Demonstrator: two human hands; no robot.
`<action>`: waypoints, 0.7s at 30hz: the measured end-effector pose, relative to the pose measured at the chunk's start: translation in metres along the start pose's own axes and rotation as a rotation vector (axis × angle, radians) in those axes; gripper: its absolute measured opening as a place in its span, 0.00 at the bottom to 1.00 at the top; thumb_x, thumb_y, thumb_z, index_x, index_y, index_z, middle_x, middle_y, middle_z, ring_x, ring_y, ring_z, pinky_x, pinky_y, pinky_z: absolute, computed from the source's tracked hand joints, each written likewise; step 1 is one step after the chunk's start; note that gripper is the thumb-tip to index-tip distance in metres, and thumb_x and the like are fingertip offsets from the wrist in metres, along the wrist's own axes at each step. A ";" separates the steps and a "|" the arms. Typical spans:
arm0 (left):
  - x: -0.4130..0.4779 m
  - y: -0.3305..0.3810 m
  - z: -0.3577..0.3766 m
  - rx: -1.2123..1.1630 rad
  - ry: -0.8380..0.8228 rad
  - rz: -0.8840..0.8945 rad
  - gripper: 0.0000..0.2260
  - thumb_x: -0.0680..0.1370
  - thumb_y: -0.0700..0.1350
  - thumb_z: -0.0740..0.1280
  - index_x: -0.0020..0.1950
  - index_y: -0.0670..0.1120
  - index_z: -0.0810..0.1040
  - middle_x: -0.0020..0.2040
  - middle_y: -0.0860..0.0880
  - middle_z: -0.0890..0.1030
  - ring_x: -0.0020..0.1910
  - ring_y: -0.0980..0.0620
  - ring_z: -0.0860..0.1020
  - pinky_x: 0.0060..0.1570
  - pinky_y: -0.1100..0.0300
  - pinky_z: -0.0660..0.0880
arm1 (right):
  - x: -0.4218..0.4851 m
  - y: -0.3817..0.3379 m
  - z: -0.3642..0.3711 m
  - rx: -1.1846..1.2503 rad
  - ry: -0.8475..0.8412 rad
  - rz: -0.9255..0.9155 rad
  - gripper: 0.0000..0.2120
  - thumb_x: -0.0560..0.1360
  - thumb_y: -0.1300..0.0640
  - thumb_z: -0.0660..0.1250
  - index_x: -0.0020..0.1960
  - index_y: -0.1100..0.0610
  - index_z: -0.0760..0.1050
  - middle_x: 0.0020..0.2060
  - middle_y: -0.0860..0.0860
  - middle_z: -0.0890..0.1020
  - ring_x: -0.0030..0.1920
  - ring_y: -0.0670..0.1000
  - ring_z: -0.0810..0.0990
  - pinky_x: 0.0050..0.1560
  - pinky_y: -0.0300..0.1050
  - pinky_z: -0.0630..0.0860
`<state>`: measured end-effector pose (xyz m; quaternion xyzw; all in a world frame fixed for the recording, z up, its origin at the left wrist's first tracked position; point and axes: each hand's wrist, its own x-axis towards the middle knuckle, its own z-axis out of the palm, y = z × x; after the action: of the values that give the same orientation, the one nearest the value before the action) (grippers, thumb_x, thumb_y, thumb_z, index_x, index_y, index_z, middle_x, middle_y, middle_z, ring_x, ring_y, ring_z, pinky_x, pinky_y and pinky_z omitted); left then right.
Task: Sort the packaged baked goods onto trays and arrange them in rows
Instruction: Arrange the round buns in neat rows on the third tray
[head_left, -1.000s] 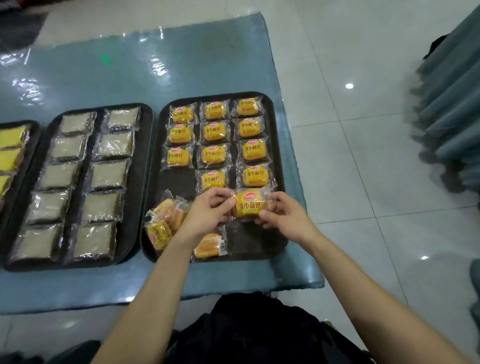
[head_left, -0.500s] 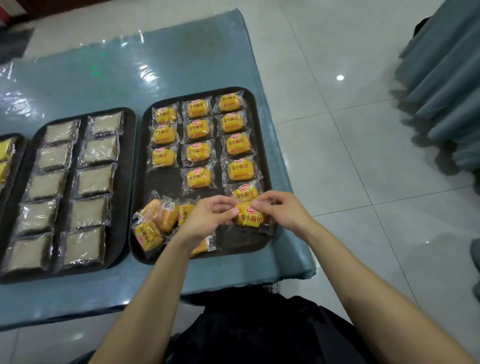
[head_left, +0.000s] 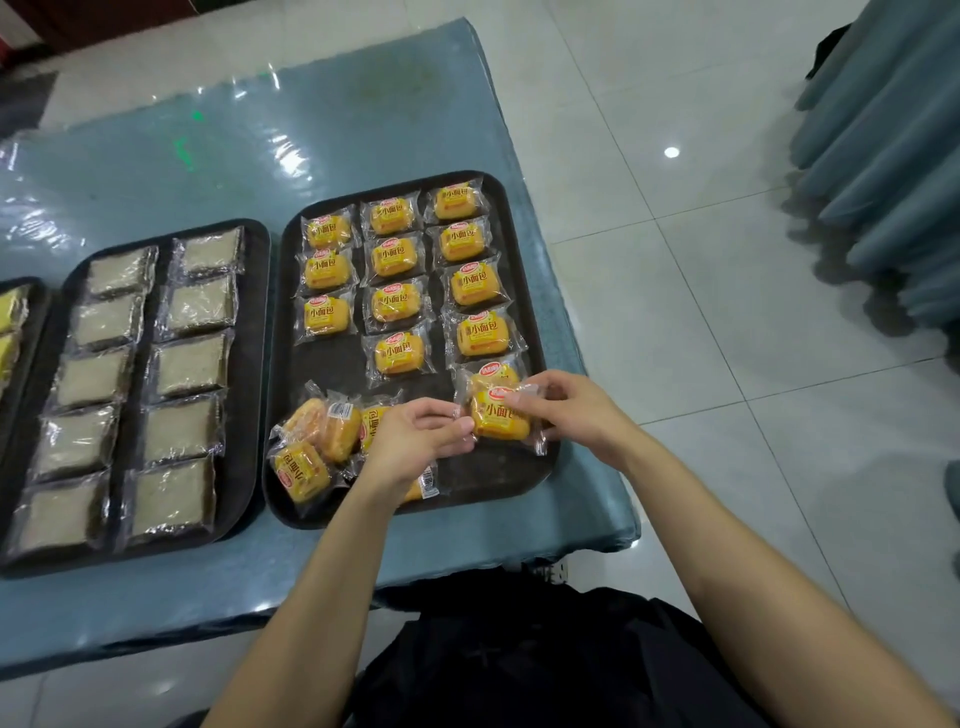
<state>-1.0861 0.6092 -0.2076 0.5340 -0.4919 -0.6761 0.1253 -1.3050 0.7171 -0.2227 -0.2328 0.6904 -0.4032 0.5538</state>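
Note:
A black tray (head_left: 530, 291) on the right holds several yellow bread packets in three rows. My left hand (head_left: 415, 441) and my right hand (head_left: 571, 410) both pinch one yellow bread packet (head_left: 498, 418) by its wrapper edges, low over the near end of the tray's right row, overlapping the packet behind it (head_left: 491, 371). A loose pile of yellow packets (head_left: 319, 441) lies at the tray's near left corner, partly hidden by my left wrist.
A second black tray (head_left: 254, 332) to the left carries pale grey-brown packets (head_left: 189, 364) in two rows. A third tray with yellow cakes (head_left: 10, 322) shows at the far left edge. The blue table edge (head_left: 613, 499) runs just right of the tray, with tiled floor beyond.
The packet in both hands has come down toward the near end of the right row, a little closer to me. The camera view shifted slightly.

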 end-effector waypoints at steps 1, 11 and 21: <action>0.000 -0.002 -0.001 -0.029 0.026 0.006 0.14 0.75 0.37 0.82 0.58 0.36 0.84 0.49 0.38 0.89 0.50 0.37 0.89 0.56 0.47 0.87 | -0.002 0.000 -0.003 0.036 -0.044 0.013 0.22 0.75 0.50 0.83 0.63 0.55 0.81 0.55 0.55 0.88 0.51 0.54 0.90 0.50 0.48 0.88; -0.005 -0.021 0.004 0.657 0.141 0.059 0.26 0.74 0.50 0.84 0.65 0.53 0.73 0.45 0.51 0.87 0.43 0.50 0.87 0.44 0.48 0.84 | -0.014 0.026 0.015 -0.532 0.099 -0.099 0.20 0.76 0.53 0.81 0.65 0.52 0.80 0.46 0.48 0.88 0.44 0.47 0.86 0.49 0.51 0.85; -0.005 -0.037 0.024 1.163 0.160 0.211 0.34 0.75 0.55 0.82 0.73 0.53 0.66 0.44 0.52 0.87 0.47 0.47 0.86 0.49 0.43 0.85 | -0.025 0.030 0.034 -0.922 0.140 -0.249 0.29 0.78 0.55 0.77 0.73 0.51 0.67 0.48 0.51 0.83 0.50 0.56 0.85 0.48 0.54 0.82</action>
<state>-1.0909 0.6433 -0.2352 0.5124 -0.8209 -0.2375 -0.0844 -1.2615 0.7436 -0.2349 -0.5073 0.7996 -0.1331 0.2926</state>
